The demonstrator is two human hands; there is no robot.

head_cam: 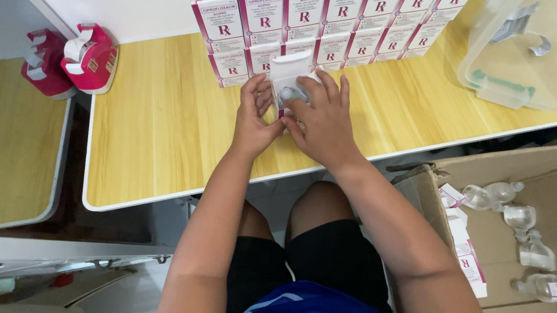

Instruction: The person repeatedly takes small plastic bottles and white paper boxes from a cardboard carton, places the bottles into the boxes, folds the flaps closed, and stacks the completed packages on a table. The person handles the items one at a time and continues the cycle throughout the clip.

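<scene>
A wooden table [161, 119] fills the frame's upper middle, with stacked white-and-magenta cartons [317, 19] along its far edge. At centre, the right hand [325, 124] and left hand [254, 117] both grasp an open white carton [289, 70]; right fingers curl around a small clear bottle [292, 95] at its mouth.

Both hands' fingers [324, 93] around a small clear bottle [292, 95], open white carton [288, 67] just beyond them, stacked cartons [317, 19] behind, wooden worktop [161, 119] beneath
</scene>
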